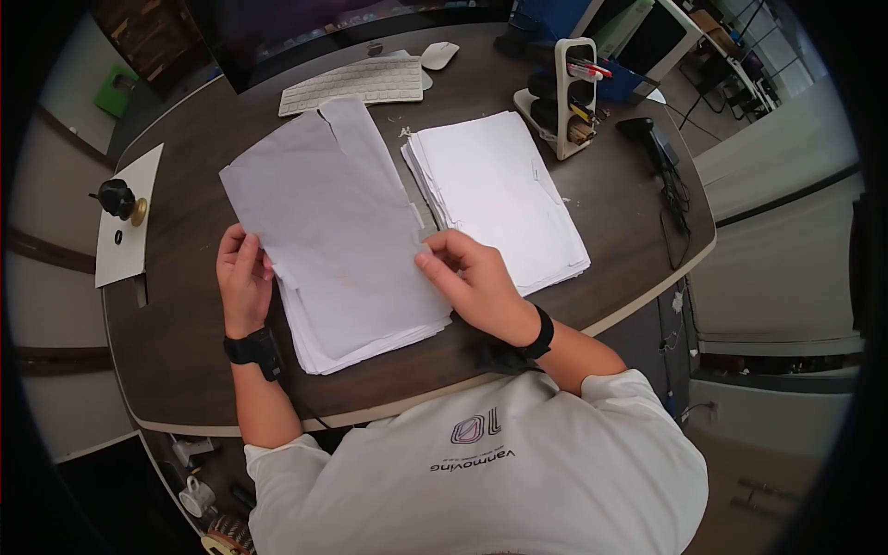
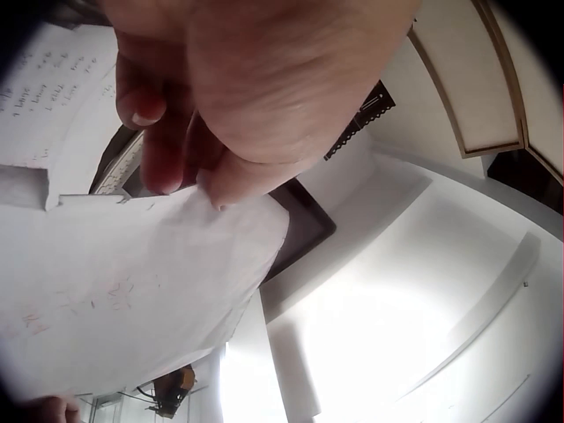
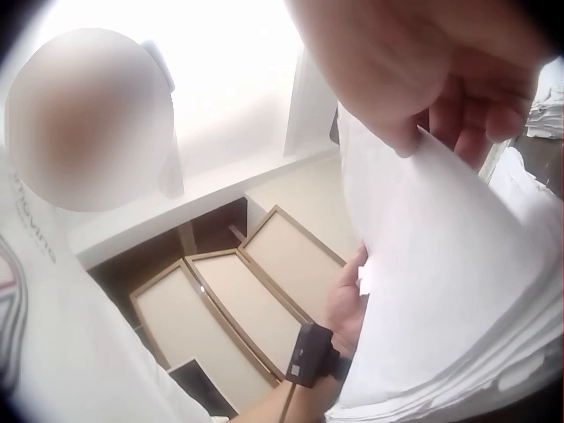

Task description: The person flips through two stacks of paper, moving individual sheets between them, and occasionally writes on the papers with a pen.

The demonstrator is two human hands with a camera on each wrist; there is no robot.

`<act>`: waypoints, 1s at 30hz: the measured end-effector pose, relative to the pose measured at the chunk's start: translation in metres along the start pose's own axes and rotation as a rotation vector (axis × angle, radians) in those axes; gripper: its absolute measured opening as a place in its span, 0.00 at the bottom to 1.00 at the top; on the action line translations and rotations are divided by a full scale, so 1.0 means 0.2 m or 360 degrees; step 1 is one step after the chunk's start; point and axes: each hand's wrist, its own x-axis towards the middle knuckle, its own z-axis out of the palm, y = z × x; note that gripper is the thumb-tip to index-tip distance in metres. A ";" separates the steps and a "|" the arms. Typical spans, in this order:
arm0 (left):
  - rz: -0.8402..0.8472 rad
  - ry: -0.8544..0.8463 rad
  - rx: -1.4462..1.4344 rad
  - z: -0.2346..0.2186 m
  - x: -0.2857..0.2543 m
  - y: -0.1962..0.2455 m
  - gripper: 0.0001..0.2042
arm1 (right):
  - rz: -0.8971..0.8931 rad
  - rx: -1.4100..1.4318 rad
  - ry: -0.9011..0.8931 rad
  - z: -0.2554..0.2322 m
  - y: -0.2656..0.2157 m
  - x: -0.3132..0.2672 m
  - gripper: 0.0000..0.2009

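Observation:
A large sheet of paper (image 1: 324, 213) is held up over a stack of papers (image 1: 319, 359) at the desk's front left. My left hand (image 1: 245, 282) pinches the sheet's left edge between thumb and fingers. At its right edge, the thumb and fingers of my right hand (image 1: 481, 287) grip the paper. Faint reddish marks show on the sheet (image 2: 106, 282) in the left wrist view. In the right wrist view, the held paper (image 3: 441, 229) bends below the right hand (image 3: 432, 70). A second stack of papers (image 1: 499, 185) lies just right of the first.
Behind the papers sit a white keyboard (image 1: 351, 85) and a mouse (image 1: 439, 55). A white desk organizer with pens (image 1: 561, 102) stands at the back right, near a black corded device (image 1: 652, 143). At the left lies a white board (image 1: 125, 245) carrying a small black object.

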 end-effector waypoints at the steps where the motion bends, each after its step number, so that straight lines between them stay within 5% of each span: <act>1: -0.0014 -0.0197 0.0021 -0.02 0.01 0.00 0.05 | 0.0010 0.0180 0.0132 -0.03 0.04 0.00 0.12; 5: -0.0071 -0.0043 0.0406 -0.03 0.02 0.00 0.06 | -0.0004 0.0395 0.0632 -0.32 0.16 0.02 0.11; 7: 0.0141 0.0117 0.1177 -0.08 0.05 -0.06 0.11 | 0.0076 0.0732 0.0827 -0.50 0.16 0.00 0.11; 8: 0.0132 0.0129 0.1164 -0.06 0.04 -0.06 0.11 | 0.0158 0.0761 0.0793 -0.61 0.17 -0.03 0.11; 10: 0.0281 0.0137 0.1969 0.00 0.02 -0.03 0.19 | 0.0229 0.0579 0.0833 -0.75 0.21 -0.06 0.11; 17: 0.0163 0.0200 0.2063 0.02 0.01 -0.04 0.29 | 0.0162 -0.0573 0.0860 -0.79 0.38 -0.07 0.13; 30: 0.0212 0.0192 0.2006 -0.01 0.02 -0.07 0.32 | 0.0135 -0.0831 0.0699 -0.74 0.30 -0.03 0.14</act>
